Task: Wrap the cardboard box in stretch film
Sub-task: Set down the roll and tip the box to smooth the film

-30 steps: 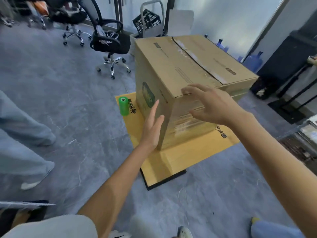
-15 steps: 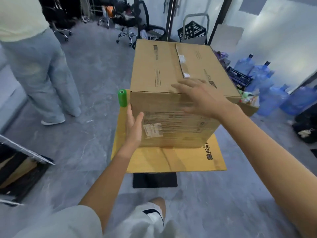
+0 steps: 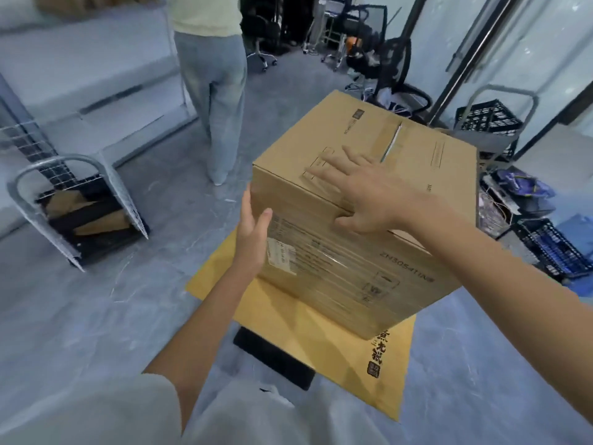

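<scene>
A large cardboard box (image 3: 426, 175) stands on a flat yellow cardboard sheet (image 3: 321, 342) on the floor. Clear stretch film (image 3: 337, 268) covers its near side, shiny over the labels. My left hand (image 3: 252, 232) lies flat against the box's near left corner, fingers straight. Over the near top edge my right hand (image 3: 362, 194) rests with spread fingers, thumb down on the filmed side. The green film roll seen earlier is out of sight.
A person in light jeans (image 3: 218, 101) stands beyond the box. A metal trolley (image 3: 80, 213) with cardboard sits to the left. Black crates (image 3: 487, 120), blue crates (image 3: 552, 248) and office chairs (image 3: 378, 59) crowd the right and back. A black mat (image 3: 272, 358) pokes out under the sheet.
The box has turned under my hands and my viewpoint has swung around it. The green roll by the left corner has gone out of sight. Both hands stay flat on the box.
</scene>
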